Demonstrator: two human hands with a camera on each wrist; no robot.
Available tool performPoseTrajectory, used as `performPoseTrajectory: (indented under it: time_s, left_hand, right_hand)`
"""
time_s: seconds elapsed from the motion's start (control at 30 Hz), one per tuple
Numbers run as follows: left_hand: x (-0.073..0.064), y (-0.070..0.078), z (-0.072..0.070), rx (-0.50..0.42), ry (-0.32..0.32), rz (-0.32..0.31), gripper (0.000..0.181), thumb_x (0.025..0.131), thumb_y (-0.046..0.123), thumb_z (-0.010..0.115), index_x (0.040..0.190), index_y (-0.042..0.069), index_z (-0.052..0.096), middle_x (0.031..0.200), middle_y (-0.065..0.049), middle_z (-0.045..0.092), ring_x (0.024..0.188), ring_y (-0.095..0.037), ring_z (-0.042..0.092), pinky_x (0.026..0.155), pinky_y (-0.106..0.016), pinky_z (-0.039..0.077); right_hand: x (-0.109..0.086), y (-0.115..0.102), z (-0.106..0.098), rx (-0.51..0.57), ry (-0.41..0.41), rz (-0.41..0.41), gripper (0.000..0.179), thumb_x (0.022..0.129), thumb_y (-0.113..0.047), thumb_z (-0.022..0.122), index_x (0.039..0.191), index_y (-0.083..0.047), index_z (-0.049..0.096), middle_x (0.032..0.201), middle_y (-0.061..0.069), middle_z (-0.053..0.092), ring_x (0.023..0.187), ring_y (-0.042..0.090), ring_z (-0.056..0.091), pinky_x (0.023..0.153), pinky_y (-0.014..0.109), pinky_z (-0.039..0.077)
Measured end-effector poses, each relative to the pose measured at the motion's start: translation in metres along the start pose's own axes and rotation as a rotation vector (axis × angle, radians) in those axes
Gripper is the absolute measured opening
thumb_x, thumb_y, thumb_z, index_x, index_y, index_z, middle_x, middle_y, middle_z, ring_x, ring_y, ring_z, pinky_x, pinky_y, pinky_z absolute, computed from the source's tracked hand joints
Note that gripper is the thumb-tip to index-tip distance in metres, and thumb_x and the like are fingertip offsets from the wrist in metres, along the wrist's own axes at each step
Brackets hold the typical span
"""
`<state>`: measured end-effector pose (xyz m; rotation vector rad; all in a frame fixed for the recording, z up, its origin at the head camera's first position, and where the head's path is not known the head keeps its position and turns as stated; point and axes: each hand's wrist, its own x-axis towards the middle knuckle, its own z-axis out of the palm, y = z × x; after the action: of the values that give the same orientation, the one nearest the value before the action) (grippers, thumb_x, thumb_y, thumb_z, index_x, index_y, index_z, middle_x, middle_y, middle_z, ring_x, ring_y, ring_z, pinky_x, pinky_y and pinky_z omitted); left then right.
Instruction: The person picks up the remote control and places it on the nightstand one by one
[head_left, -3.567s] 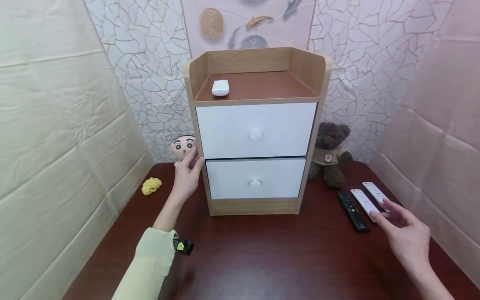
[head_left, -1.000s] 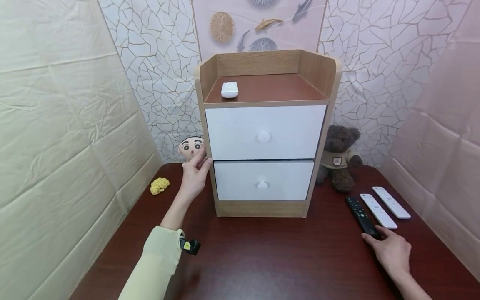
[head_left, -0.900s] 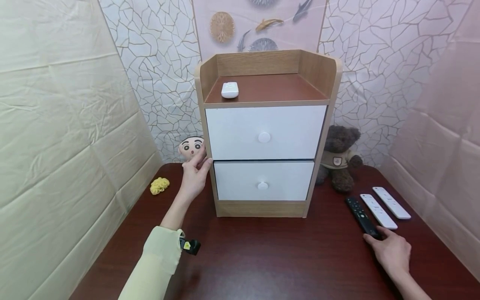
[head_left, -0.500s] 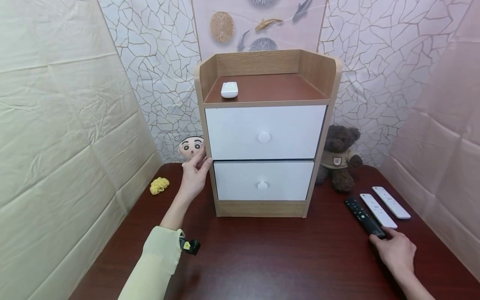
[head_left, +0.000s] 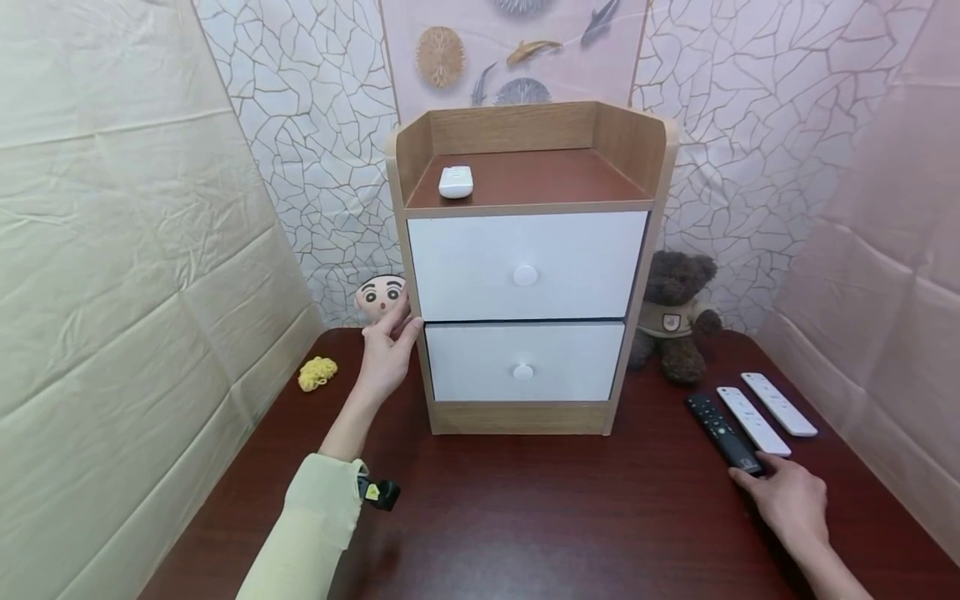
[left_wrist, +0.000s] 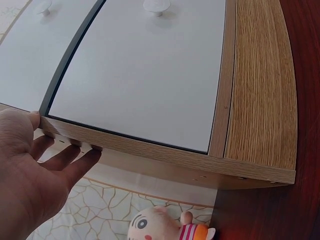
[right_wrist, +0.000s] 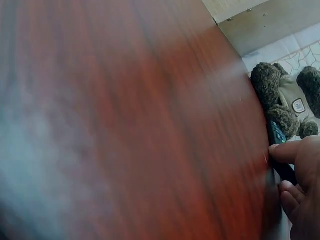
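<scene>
Nearest the camera, your right hand point(head_left: 787, 496) is pinching the near end of the black remote point(head_left: 723, 435) between thumb and fingers at the right of the desk point(head_left: 540, 508); whether that end is touching the desktop, you cannot tell. You appear to be handling or aligning the remote, and the next move is likely calling for a level, steady pinch or a clean release. A white remote point(head_left: 753, 421) is lying just beside it, a second white remote point(head_left: 778, 404) beyond, and a cloth wall point(head_left: 847, 333) is bounding that side; the roomier stretch is opening leftward. Farther back, your left hand point(head_left: 386, 350) is gripping the side edge of the cabinet point(head_left: 525, 300), while a brown bear point(head_left: 675, 321) is sitting beside it, past the black remote's far end.
</scene>
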<state>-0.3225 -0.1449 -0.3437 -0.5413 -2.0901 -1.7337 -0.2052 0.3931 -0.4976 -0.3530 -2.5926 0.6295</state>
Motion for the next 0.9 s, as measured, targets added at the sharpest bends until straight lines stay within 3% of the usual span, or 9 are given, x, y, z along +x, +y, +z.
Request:
performPoseTrajectory:
  time_s: [0.17, 0.27, 0.4, 0.5, 0.73, 0.83, 0.9]
  left_hand:
    - [0.001, -0.001, 0.000, -0.008, -0.002, 0.000, 0.055, 0.107, 0.009, 0.056, 0.159, 0.008, 0.037, 0.157, -0.020, 0.041, 0.138, -0.035, 0.049, 0.107, -0.031, 0.050]
    - [0.001, -0.001, 0.001, -0.012, -0.003, 0.006, 0.056, 0.107, 0.008, 0.056, 0.159, 0.007, 0.036, 0.157, -0.020, 0.041, 0.138, -0.035, 0.049, 0.107, -0.030, 0.050]
    - [0.001, -0.001, 0.001, -0.016, -0.004, 0.009, 0.056, 0.107, 0.008, 0.056, 0.159, 0.007, 0.036, 0.157, -0.019, 0.040, 0.139, -0.036, 0.048, 0.107, -0.029, 0.049]
    - [0.001, -0.001, 0.001, -0.012, -0.003, 0.006, 0.056, 0.107, 0.008, 0.056, 0.159, 0.007, 0.036, 0.157, -0.019, 0.040, 0.138, -0.036, 0.048, 0.107, -0.030, 0.049]
    - [0.001, 0.000, 0.000, 0.004, -0.004, -0.003, 0.055, 0.107, 0.009, 0.055, 0.159, 0.009, 0.037, 0.158, -0.018, 0.040, 0.139, -0.033, 0.049, 0.107, -0.029, 0.049]
    - [0.001, -0.001, -0.001, 0.011, -0.004, 0.001, 0.055, 0.107, 0.009, 0.056, 0.159, 0.009, 0.037, 0.157, -0.018, 0.040, 0.138, -0.033, 0.049, 0.107, -0.029, 0.050]
    - [0.001, -0.001, -0.001, 0.012, -0.007, 0.008, 0.055, 0.107, 0.009, 0.056, 0.159, 0.008, 0.037, 0.157, -0.019, 0.041, 0.138, -0.034, 0.049, 0.106, -0.030, 0.050]
  right_hand:
    - [0.003, -0.002, -0.004, -0.048, -0.053, 0.031, 0.057, 0.083, -0.027, 0.078, 0.116, 0.017, 0.065, 0.104, 0.042, 0.063, 0.082, 0.058, 0.060, 0.063, 0.059, 0.048]
    - [0.002, -0.003, -0.005, -0.022, -0.050, 0.079, 0.057, 0.083, -0.028, 0.077, 0.120, 0.014, 0.065, 0.109, 0.043, 0.062, 0.087, 0.059, 0.058, 0.069, 0.061, 0.047]
    - [-0.001, 0.001, -0.005, 0.065, 0.016, 0.107, 0.055, 0.083, -0.024, 0.076, 0.121, 0.014, 0.066, 0.098, 0.036, 0.068, 0.092, 0.058, 0.059, 0.080, 0.061, 0.040]
    - [-0.003, 0.004, -0.005, 0.109, 0.060, 0.114, 0.053, 0.083, -0.021, 0.074, 0.120, 0.016, 0.066, 0.082, 0.026, 0.072, 0.089, 0.053, 0.062, 0.078, 0.058, 0.034]
    - [-0.004, 0.003, -0.007, 0.128, 0.105, 0.160, 0.052, 0.081, -0.023, 0.073, 0.119, 0.012, 0.069, 0.081, 0.022, 0.073, 0.090, 0.051, 0.063, 0.076, 0.055, 0.036]
    - [-0.005, 0.001, -0.010, 0.129, 0.145, 0.161, 0.051, 0.079, -0.023, 0.073, 0.116, 0.011, 0.071, 0.078, 0.020, 0.073, 0.082, 0.048, 0.063, 0.072, 0.054, 0.036]
    - [-0.005, 0.000, -0.012, 0.139, 0.193, 0.159, 0.050, 0.076, -0.023, 0.074, 0.114, 0.010, 0.073, 0.072, 0.015, 0.073, 0.067, 0.033, 0.063, 0.069, 0.051, 0.036]
